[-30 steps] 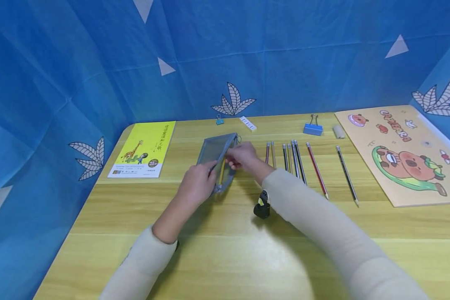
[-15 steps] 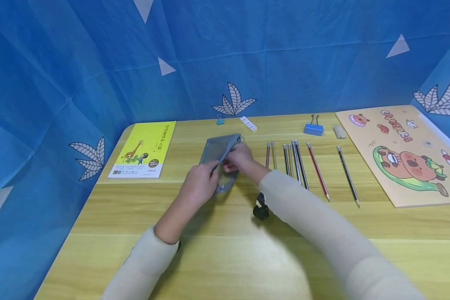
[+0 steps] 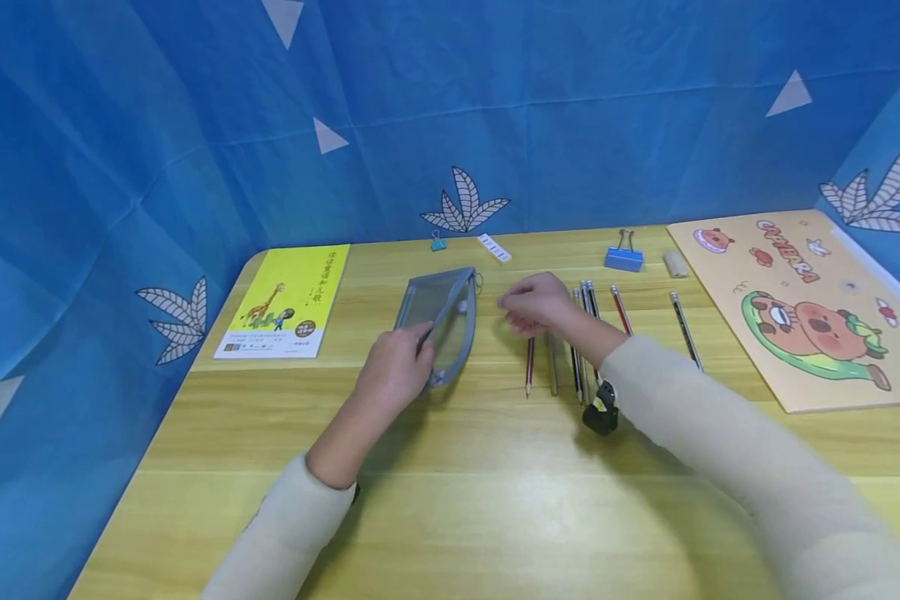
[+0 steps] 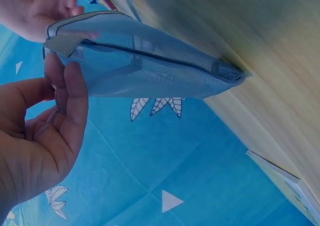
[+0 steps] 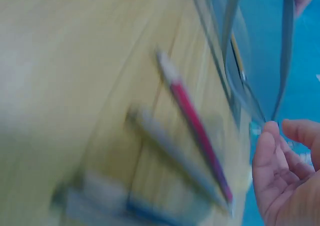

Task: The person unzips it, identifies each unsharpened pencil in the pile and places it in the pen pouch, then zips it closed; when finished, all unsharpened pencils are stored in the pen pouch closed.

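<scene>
Your left hand (image 3: 393, 367) pinches the mesh pouch's (image 3: 438, 321) upper edge, propping its mouth open; your right hand (image 3: 536, 302), fingers loosely curled and holding nothing, hovers over the pencils (image 3: 570, 350) lined up on the surface (image 3: 450, 500)

Left hand (image 3: 396, 372) pinches with curled fingers; right hand (image 3: 534, 303) hovers, fingers loosely curled

Grey see-through mesh fabric pencil pouch (image 3: 441, 321) looks soft and matt. Pale wooden table (image 3: 450, 500) has a smooth, slightly shiny grain. Blue crinkled cloth backdrop (image 3: 420, 100) is matt; yellow paperback book (image 3: 285, 300) has a glossy cover.
</scene>
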Demonstrator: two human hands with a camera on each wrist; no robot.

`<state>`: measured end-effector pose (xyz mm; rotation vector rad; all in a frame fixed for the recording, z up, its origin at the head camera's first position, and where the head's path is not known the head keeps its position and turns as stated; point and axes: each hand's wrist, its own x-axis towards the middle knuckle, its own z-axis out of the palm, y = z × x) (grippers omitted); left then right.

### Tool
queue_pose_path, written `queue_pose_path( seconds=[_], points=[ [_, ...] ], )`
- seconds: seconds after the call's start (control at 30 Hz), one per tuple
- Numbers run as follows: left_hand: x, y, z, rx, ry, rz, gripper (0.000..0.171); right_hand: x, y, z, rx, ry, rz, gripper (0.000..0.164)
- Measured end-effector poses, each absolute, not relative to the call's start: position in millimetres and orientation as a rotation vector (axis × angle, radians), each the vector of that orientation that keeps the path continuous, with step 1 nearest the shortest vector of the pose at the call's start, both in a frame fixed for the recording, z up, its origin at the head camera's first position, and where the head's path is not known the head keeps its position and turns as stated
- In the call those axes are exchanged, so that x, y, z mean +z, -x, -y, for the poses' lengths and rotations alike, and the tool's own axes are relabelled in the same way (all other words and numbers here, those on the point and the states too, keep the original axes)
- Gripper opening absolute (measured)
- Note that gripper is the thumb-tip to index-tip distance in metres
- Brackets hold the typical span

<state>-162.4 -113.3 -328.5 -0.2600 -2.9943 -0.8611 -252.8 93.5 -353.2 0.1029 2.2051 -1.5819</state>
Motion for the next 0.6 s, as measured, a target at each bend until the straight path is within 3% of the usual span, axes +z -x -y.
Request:
queue_pose_path(
  seconds=[0.6],
  points=[
    [-331.5,160.6,117.0,-0.874,0.28,2.978,0.034,-352.5,230.0,-191.8,-0.798,0.128,-2.878,0.024]
  ],
)
